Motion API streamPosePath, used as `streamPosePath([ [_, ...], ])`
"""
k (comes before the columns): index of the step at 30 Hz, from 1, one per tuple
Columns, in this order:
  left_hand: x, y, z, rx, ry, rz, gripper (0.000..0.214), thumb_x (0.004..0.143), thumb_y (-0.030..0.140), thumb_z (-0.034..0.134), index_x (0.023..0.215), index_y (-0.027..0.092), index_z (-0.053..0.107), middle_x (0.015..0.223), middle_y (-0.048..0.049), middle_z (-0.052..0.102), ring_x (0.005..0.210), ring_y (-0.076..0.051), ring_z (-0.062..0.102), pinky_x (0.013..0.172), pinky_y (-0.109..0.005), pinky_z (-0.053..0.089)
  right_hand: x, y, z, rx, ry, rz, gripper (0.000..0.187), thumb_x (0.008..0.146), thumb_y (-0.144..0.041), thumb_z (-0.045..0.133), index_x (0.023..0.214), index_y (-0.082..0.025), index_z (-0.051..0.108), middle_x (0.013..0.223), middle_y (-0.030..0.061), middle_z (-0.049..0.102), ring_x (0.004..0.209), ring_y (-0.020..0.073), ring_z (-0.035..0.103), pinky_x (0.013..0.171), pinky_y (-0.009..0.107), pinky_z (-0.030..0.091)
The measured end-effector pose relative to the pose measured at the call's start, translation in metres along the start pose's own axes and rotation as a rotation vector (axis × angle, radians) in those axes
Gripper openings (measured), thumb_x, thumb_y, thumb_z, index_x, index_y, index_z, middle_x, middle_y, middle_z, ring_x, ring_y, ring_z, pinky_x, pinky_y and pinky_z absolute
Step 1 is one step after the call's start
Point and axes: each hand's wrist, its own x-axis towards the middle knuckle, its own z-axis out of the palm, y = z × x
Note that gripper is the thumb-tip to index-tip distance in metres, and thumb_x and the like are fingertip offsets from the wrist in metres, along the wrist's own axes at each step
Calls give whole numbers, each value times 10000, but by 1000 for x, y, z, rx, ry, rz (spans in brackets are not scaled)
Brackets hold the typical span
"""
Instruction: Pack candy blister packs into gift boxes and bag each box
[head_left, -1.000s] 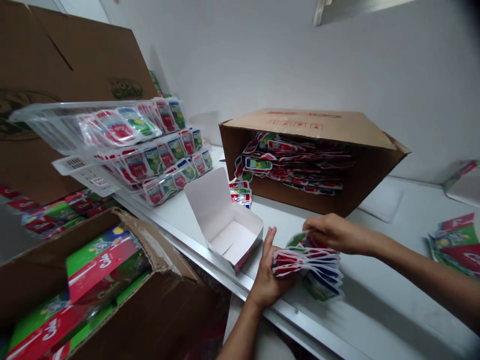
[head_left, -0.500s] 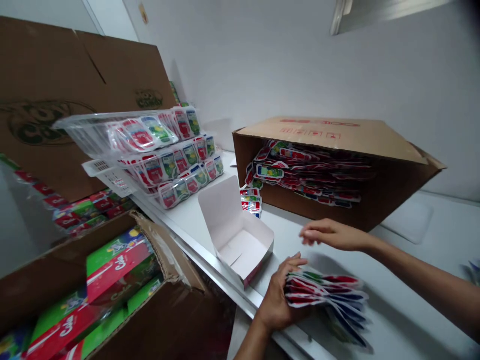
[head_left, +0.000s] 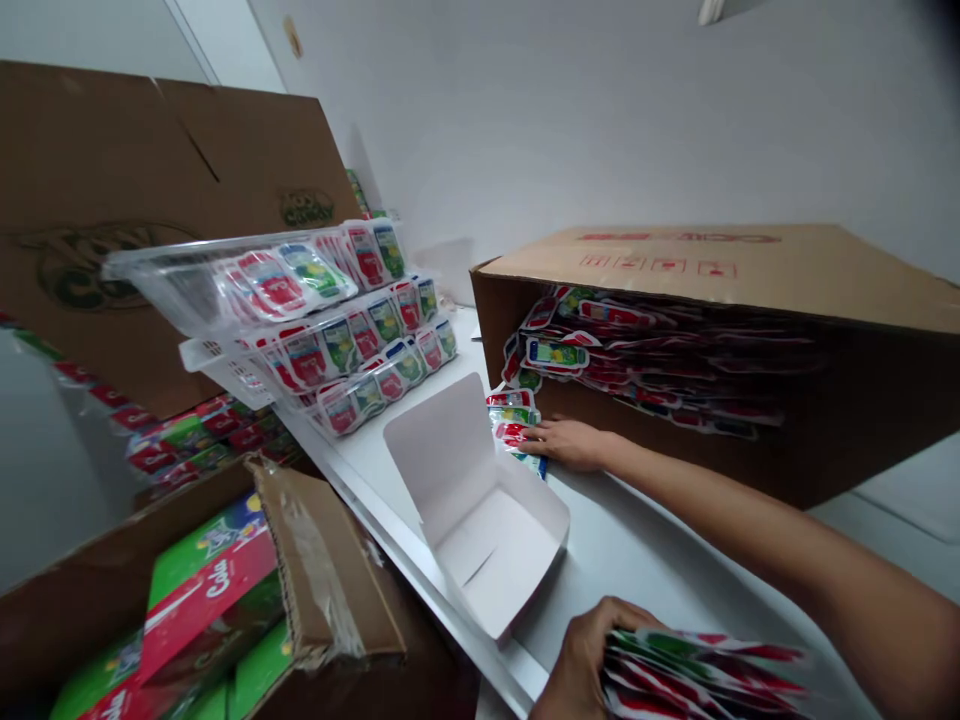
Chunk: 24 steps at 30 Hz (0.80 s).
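Here's the white table (head_left: 652, 555), running along the wall, and the big cardboard box (head_left: 750, 262) lies on its side upon it, mouth towards us, crammed with packets! Over on the far left, a printed brown carton (head_left: 180, 190); below it, an open box (head_left: 319, 575) holding red-and-green packs (head_left: 214, 590). Three tiers of clear plastic trays (head_left: 161, 290) stand at the table's left, loaded with packets. Near the front edge sits the small white box (head_left: 487, 555), lid up. And the hands! The left hand (head_left: 577, 665), low in view, has a firm grip on a fanned bundle of packets (head_left: 694, 675), blurred at its outer end. The right hand (head_left: 566, 443) reaches behind the white box, fingers laid on a small row of packets (head_left: 511, 412); whether they're gripping, I can't tell.
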Motion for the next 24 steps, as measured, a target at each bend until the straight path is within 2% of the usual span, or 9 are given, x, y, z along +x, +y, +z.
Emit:
streamPosePath([
  [2,-3,11,2,69,14,-38,453,654,454,796,970,155,672,997,-108,709,923,-262,670,843,-334,517,-36,-7,5,10,42,74,558,862,-99,421,1409,-201,460,1399,170,509,1192,311,532,979,501,398],
  [5,-7,32,6,142,27,-71,541,606,336,833,1080,162,637,978,-77,693,891,-240,660,810,-303,525,-98,-22,7,118,141,304,440,869,-147,422,1293,-185,533,1226,147,624,1060,269,599,906,400,436],
  [9,-5,46,10,215,8,7,482,625,281,814,1050,144,631,981,-84,669,880,-225,654,826,-305,526,-164,-49,-15,241,204,578,268,895,-220,398,1109,-151,543,804,73,672,669,191,605,634,270,420],
  [12,-3,45,10,317,63,128,398,636,296,816,970,151,655,1260,-151,565,1278,-326,472,1079,-418,385,-192,-77,-44,319,152,561,149,879,-260,451,955,-186,555,663,11,604,541,142,504,535,235,337],
  [14,-3,43,9,367,106,151,390,634,298,827,952,148,659,1519,-161,304,1445,-367,211,1159,-474,255,-200,-96,-64,382,39,479,83,854,-256,499,830,-203,559,600,-22,543,501,112,427,495,224,281],
  [16,-5,41,9,370,102,136,411,648,275,820,996,145,643,1605,-138,92,1467,-377,134,1166,-488,232,-202,-113,-78,460,-88,377,117,853,-247,517,754,-198,556,570,-41,489,487,92,370,476,220,249],
  [18,-6,42,10,337,60,121,440,657,242,810,1041,151,616,1575,-165,203,1429,-371,262,1139,-480,286,-201,-124,-85,565,-158,284,184,886,-288,510,747,-183,568,592,-43,480,506,83,365,481,211,259],
  [21,-8,42,13,199,50,73,589,657,204,803,1167,176,509,1263,-144,585,1121,-289,602,957,-396,479,-196,-124,-83,767,-217,235,428,945,-496,429,767,-151,610,619,-26,504,545,89,403,505,206,319],
  [24,-9,40,16,101,77,27,941,618,159,819,1373,222,261,1066,-60,652,897,-214,666,821,-315,522,-184,-103,-70,945,-277,298,656,969,-602,233,909,-120,674,669,31,611,569,121,516,561,238,429],
])
